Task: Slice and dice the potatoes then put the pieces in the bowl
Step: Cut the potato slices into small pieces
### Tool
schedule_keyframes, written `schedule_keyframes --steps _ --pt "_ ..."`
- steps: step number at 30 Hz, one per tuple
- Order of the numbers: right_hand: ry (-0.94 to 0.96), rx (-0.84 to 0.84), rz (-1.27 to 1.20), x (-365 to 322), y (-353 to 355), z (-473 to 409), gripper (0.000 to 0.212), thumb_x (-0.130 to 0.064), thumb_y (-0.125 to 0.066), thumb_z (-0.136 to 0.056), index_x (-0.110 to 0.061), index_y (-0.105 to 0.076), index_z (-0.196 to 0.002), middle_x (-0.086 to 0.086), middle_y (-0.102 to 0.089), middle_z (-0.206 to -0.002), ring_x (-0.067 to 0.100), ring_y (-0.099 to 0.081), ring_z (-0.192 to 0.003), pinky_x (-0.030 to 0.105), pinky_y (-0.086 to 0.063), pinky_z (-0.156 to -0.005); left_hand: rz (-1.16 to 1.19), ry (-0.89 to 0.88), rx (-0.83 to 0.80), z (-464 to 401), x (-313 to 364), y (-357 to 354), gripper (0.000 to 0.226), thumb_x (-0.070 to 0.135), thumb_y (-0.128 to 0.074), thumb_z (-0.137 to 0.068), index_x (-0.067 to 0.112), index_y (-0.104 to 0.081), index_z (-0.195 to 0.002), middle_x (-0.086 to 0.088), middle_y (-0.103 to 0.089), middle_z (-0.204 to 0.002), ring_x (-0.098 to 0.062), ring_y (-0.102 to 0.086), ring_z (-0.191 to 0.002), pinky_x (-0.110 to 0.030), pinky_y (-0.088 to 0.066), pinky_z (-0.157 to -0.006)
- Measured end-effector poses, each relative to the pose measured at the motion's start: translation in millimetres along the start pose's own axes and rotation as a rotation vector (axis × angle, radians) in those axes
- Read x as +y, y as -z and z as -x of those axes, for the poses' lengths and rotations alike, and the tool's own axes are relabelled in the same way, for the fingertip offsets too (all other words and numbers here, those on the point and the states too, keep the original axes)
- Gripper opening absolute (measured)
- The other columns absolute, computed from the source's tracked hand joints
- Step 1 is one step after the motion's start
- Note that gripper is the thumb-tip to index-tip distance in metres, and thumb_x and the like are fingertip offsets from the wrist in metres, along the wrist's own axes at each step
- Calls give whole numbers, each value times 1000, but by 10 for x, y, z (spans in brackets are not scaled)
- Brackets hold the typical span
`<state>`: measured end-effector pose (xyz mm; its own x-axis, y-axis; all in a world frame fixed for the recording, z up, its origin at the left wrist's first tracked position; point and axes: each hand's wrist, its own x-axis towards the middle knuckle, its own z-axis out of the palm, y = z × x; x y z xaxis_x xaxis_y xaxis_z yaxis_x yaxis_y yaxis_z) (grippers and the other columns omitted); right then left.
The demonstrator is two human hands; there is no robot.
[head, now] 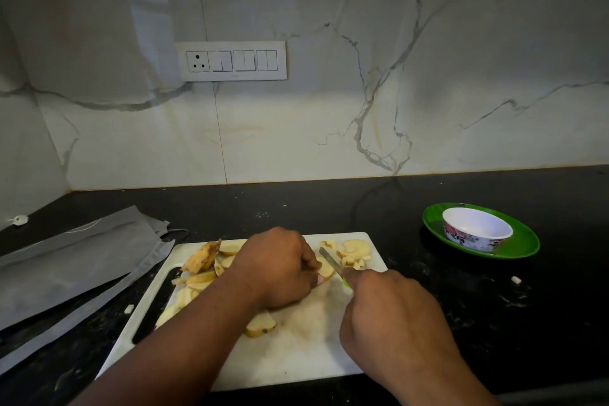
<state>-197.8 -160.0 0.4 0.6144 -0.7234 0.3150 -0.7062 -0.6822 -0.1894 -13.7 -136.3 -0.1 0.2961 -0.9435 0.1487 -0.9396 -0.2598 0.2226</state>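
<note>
A white cutting board (296,349) lies on the black counter. My left hand (276,267) holds a potato slice (325,269) down with curled fingers. My right hand (392,313) grips a green-handled knife (331,261), whose blade rests on that slice. Several potato slices (197,280) are piled on the board's left side, and one slice (260,325) lies near my left wrist. Diced pieces (354,252) sit at the board's far right corner. A floral bowl (476,229), white inside, stands at the right.
The bowl sits on a green plate (524,245). Grey plastic pouches (72,267) lie left of the board. A small white scrap (515,279) lies on the counter at right. A marble wall with a switch panel (232,60) rises behind.
</note>
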Motion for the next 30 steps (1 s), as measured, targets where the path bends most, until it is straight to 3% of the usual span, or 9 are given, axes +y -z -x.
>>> schedule_keyframes --steps 3,5,8,10,16,20,25,30 --pt "-20 -64 45 -32 34 26 44 -31 -49 -95 -33 -48 -139 -8 -51 -92 10 -48 -78 23 -44 -69 21 27 7 -10 13 -16 30 46 -73 -92 32 -78 -118 19 -74 -117 -3 -64 -103 -29 -56 -96" --pt "-20 -130 64 -28 100 101 47 -32 -51 -93 -34 -45 -140 -6 -45 -89 12 -52 -84 25 -43 -71 40 33 5 -16 3 -26 29 45 -74 -92 32 -78 -117 19 -74 -117 -3 -64 -102 -28 -56 -95" --pt "-19 -247 67 15 269 255 64 -35 -56 -89 -37 -31 -148 -2 -55 -118 20 -58 -111 30 -47 -86 50 34 10 -17 -23 -31 28 48 -74 -91 34 -79 -115 21 -74 -115 -2 -65 -101 -28 -56 -95" --pt "-20 -293 76 23 408 322 67 -36 -56 -88 -38 -28 -149 -3 -55 -125 21 -57 -115 29 -47 -90 64 43 12 -22 -38 -29 28 49 -76 -89 35 -80 -112 22 -75 -112 -1 -66 -99 -29 -57 -94" --pt "-8 -134 91 -41 358 175 59 -33 -48 -93 -38 -31 -149 -4 -59 -117 18 -59 -105 28 -45 -77 93 50 4 -8 -47 -17 24 50 -78 -88 35 -82 -106 22 -76 -108 0 -68 -95 -29 -59 -92" --pt "-17 -136 117 -108 83 15 54 -29 -49 -92 -36 -39 -144 -5 -60 -113 16 -60 -99 28 -45 -73 94 53 7 1 -46 -23 24 51 -77 -88 37 -81 -108 22 -76 -110 0 -68 -97 -28 -58 -91" --pt "-27 -270 106 -31 36 102 73 -31 -54 -90 -38 -19 -153 -3 -59 -122 19 -59 -111 33 -48 -90 93 59 6 -31 -62 -38 22 52 -77 -88 38 -82 -104 26 -76 -105 1 -67 -94 -28 -59 -90" --pt "-48 -361 42 8 294 327 67 -45 -45 -97 -46 -9 -153 -2 -54 -129 20 -55 -121 29 -43 -99 83 68 -7 -45 -64 -37 23 54 -77 -87 39 -82 -103 26 -76 -103 1 -67 -91 -28 -59 -88"
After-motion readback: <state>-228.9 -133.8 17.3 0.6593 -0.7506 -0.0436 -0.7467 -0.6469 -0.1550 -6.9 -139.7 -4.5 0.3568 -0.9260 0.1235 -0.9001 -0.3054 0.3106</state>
